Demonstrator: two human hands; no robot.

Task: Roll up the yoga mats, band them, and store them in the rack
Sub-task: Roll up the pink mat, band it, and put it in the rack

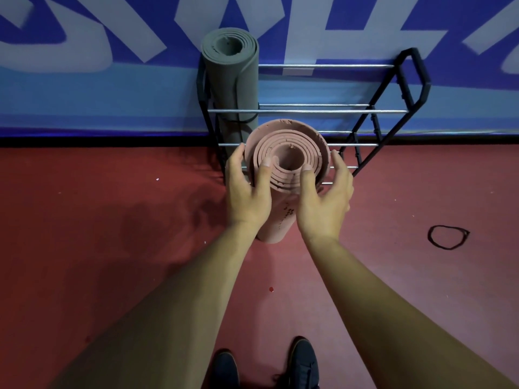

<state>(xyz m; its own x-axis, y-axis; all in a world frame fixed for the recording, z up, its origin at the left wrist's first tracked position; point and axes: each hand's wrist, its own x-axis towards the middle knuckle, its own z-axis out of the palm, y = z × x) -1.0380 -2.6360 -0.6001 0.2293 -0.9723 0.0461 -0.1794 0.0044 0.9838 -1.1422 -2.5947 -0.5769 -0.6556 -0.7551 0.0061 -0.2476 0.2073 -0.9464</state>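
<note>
A rolled pink yoga mat (286, 141) stands upright on the red floor just in front of the rack (373, 110). My left hand (247, 189) grips its top from the left, thumb on the rolled edge. My right hand (323, 197) grips it from the right, thumb on the inner coils. I see no band on the visible part of this mat. A rolled grey mat (230, 74) stands upright in the rack's left end with a black band (248, 121) around it. A loose black band (448, 237) lies on the floor to the right.
The black-framed rack with silver bars stands against a blue banner wall (112, 94); its middle and right sections hold nothing. My dark shoes (304, 360) show at the bottom. Red floor (112, 220) spreads left and right.
</note>
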